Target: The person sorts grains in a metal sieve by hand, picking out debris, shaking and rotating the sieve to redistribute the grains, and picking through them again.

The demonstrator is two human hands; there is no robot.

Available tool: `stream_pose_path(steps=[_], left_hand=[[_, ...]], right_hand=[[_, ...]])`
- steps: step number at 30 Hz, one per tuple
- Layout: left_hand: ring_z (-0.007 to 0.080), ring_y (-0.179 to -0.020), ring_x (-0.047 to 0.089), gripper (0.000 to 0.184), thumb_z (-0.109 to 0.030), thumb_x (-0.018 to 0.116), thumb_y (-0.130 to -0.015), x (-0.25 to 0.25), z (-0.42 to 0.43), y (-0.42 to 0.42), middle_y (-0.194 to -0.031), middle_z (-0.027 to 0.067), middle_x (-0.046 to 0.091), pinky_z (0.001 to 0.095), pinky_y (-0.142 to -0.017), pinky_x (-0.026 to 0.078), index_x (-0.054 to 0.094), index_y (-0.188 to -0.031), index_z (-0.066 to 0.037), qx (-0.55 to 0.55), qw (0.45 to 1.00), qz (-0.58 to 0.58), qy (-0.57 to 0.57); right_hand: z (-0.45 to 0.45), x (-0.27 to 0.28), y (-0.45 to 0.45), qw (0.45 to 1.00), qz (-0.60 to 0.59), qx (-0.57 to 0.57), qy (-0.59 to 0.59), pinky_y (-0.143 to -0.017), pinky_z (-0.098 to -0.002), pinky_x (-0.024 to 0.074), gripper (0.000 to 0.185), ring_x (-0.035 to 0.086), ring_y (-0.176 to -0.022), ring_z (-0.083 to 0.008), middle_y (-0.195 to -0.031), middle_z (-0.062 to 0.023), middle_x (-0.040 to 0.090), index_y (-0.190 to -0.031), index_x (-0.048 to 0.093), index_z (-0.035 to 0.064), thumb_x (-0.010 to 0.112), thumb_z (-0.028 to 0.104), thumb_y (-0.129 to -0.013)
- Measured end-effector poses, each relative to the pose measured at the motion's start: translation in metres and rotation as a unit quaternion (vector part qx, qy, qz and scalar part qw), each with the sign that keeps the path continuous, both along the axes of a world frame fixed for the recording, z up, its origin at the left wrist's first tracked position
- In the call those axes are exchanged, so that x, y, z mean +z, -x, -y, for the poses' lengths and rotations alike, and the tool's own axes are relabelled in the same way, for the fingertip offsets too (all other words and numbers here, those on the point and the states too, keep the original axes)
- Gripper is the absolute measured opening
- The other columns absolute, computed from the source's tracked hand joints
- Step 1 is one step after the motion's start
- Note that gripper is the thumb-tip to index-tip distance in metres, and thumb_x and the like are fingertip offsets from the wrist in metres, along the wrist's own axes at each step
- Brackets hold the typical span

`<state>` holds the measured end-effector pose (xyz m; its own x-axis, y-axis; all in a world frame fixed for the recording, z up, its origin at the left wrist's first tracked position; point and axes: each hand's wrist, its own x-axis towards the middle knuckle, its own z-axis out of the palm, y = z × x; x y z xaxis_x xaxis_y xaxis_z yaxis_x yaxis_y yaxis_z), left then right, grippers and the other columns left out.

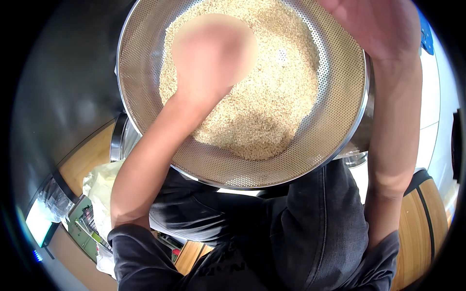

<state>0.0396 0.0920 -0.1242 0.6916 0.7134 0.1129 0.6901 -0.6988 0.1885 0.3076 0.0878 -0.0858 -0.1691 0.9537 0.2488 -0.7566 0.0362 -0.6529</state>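
A wide metal sieve [335, 128] with a perforated wall and shiny rim sits above my lap. A bed of small pale tan grains [272, 97] lies in it, of a kind I cannot make out. My left hand [213, 53] is over the grains on the left side, and its fingers are smeared out. Whether it touches or holds any grains is hidden. At the upper right, my right hand [378, 26] is beside the sieve's rim with part of its palm showing. The top edge cuts off its fingers, so its grip cannot be seen.
Dark trousers [315, 223] show beneath the sieve. A pale crumpled bag [103, 186] and a clear plastic bag [52, 199] are at the left. Wooden furniture [417, 233] stands at the lower right. A dark surface [68, 82] fills the left side.
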Motion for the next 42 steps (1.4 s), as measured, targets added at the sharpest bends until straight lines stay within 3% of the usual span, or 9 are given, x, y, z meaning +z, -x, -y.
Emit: stream_pose_path(steps=[11, 17, 20, 22, 25, 29, 31, 35, 42], left_hand=[[0.0188, -0.090, 0.068, 0.009, -0.010, 0.072, -0.091, 0.004, 0.002, -0.004, -0.097, 0.0069, 0.069, 0.0329, -0.075, 0.055, 0.074, -0.099, -0.006, 0.025, 0.998, 0.046, 0.038], [0.0179, -0.085, 0.063, 0.011, -0.008, 0.075, -0.088, 0.048, 0.017, -0.008, -0.094, 0.0054, 0.064, 0.0324, -0.075, 0.052, 0.072, -0.099, -0.006, 0.114, 0.972, 0.144, 0.147], [0.0189, -0.084, 0.064, 0.011, -0.006, 0.074, -0.087, 0.068, 0.031, 0.003, -0.093, 0.0074, 0.065, 0.0323, -0.073, 0.051, 0.072, -0.098, -0.006, 0.137, 0.964, 0.153, 0.169], [0.0098, -0.087, 0.063, 0.008, -0.006, 0.073, -0.093, 0.087, 0.044, 0.015, -0.096, 0.0000, 0.067, 0.0274, -0.084, 0.048, 0.069, -0.100, -0.005, 0.152, 0.933, 0.152, 0.288], [0.0086, -0.089, 0.062, 0.007, -0.002, 0.071, -0.095, 0.111, 0.062, 0.028, -0.098, 0.0000, 0.067, 0.0266, -0.085, 0.048, 0.068, -0.101, -0.003, 0.183, 0.916, 0.135, 0.332], [0.0090, -0.092, 0.061, 0.010, 0.002, 0.070, -0.095, 0.113, 0.068, 0.041, -0.100, 0.0009, 0.066, 0.0258, -0.087, 0.049, 0.067, -0.103, -0.001, 0.243, 0.880, 0.146, 0.381], [0.0090, -0.093, 0.061, 0.010, 0.003, 0.070, -0.094, 0.109, 0.067, 0.042, -0.100, 0.0008, 0.066, 0.0256, -0.087, 0.049, 0.067, -0.103, -0.001, 0.279, 0.862, 0.152, 0.395], [0.0104, -0.090, 0.063, 0.011, 0.003, 0.072, -0.093, 0.103, 0.063, 0.037, -0.098, 0.0018, 0.068, 0.0257, -0.085, 0.051, 0.069, -0.104, -0.001, 0.232, 0.882, 0.158, 0.379], [0.0117, -0.085, 0.064, 0.011, -0.001, 0.074, -0.092, 0.097, 0.065, 0.038, -0.095, 0.0034, 0.070, 0.0265, -0.079, 0.051, 0.071, -0.102, -0.002, 0.189, 0.894, 0.156, 0.376]], right_hand=[[0.002, 0.013, 0.002, 0.999, -0.026, 0.010, 0.028, -0.088, -0.0367, 0.0625, 0.058, 0.071, -0.103, -0.0276, -0.119, -0.0166, 0.064, -0.134, 0.053, -0.0020, 0.048, 0.049, -0.107], [0.011, 0.020, 0.023, 0.963, 0.259, -0.074, 0.021, -0.080, -0.0311, 0.0547, 0.027, 0.063, -0.082, -0.0181, -0.103, -0.0094, 0.068, -0.110, 0.068, 0.0013, 0.061, 0.026, -0.102], [0.012, 0.035, 0.026, 0.826, 0.560, 0.042, -0.046, -0.080, -0.0335, 0.0546, 0.014, 0.064, -0.082, -0.0230, -0.095, -0.0129, 0.069, -0.100, 0.071, 0.0010, 0.065, 0.013, -0.097], [0.021, 0.031, 0.046, 0.711, 0.698, 0.076, -0.019, -0.082, -0.0366, 0.0553, 0.012, 0.068, -0.086, -0.0297, -0.090, -0.0178, 0.069, -0.098, 0.071, -0.0007, 0.065, 0.008, -0.093], [0.022, 0.004, 0.046, 0.633, 0.762, 0.011, -0.137, -0.087, -0.0426, 0.0546, 0.012, 0.068, -0.090, -0.0338, -0.091, -0.0150, 0.069, -0.093, 0.074, 0.0027, 0.063, 0.007, -0.091], [0.021, -0.024, 0.044, 0.625, 0.752, 0.000, -0.209, -0.079, -0.0385, 0.0556, 0.014, 0.069, -0.086, -0.0253, -0.090, -0.0095, 0.069, -0.107, 0.073, 0.0039, 0.067, 0.012, -0.097], [0.020, -0.025, 0.046, 0.652, 0.741, -0.004, -0.157, -0.072, -0.0399, 0.0524, 0.013, 0.066, -0.078, -0.0277, -0.082, -0.0106, 0.064, -0.098, 0.073, 0.0038, 0.074, 0.005, -0.085], [0.021, -0.011, 0.048, 0.618, 0.774, 0.028, -0.136, -0.070, -0.0388, 0.0523, 0.010, 0.067, -0.077, -0.0262, -0.084, -0.0098, 0.065, -0.096, 0.073, 0.0027, 0.074, 0.006, -0.086], [0.021, -0.022, 0.050, 0.679, 0.691, 0.066, -0.241, -0.065, -0.0346, 0.0488, 0.010, 0.062, -0.070, -0.0209, -0.083, -0.0058, 0.063, -0.090, 0.074, 0.0036, 0.079, 0.004, -0.082]])
